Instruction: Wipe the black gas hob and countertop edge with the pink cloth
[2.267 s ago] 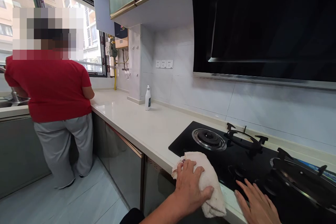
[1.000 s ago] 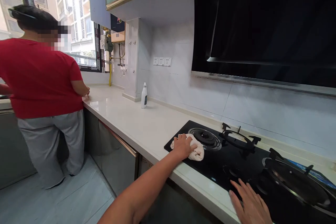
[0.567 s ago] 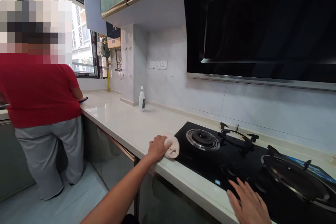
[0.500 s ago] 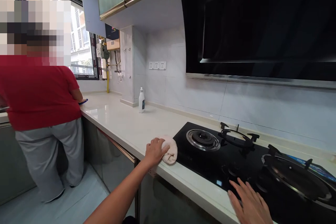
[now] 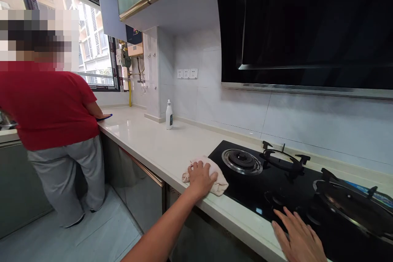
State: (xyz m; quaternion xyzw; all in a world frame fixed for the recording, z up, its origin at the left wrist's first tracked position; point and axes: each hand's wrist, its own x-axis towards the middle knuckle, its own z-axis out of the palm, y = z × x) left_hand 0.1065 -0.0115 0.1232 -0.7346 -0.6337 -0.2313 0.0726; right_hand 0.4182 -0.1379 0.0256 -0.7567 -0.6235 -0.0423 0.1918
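Note:
My left hand (image 5: 201,180) presses down on a pale, crumpled cloth (image 5: 220,184), its fingers bent into the fabric. The cloth lies on the counter's front part and reaches the left edge of a black gas cooktop (image 5: 245,191). Fingers spread, my right hand (image 5: 299,235) rests at the cooktop's front edge and holds nothing. Behind the cloth is the left burner (image 5: 242,161), with no pan support over it. A black pan support (image 5: 284,163) sits farther back on the glass.
A white bottle (image 5: 169,115) stands on the counter (image 5: 144,139) near the wall. At left, a person in a red shirt (image 5: 55,106) leans at the counter with one hand on a blue-edged item. A black range hood (image 5: 301,28) overhangs the cooktop.
My left hand has moved right, toward the cooktop, with the cloth, which has spread from a rolled bundle into a flatter shape. My right hand stays about where it was on the cooktop.

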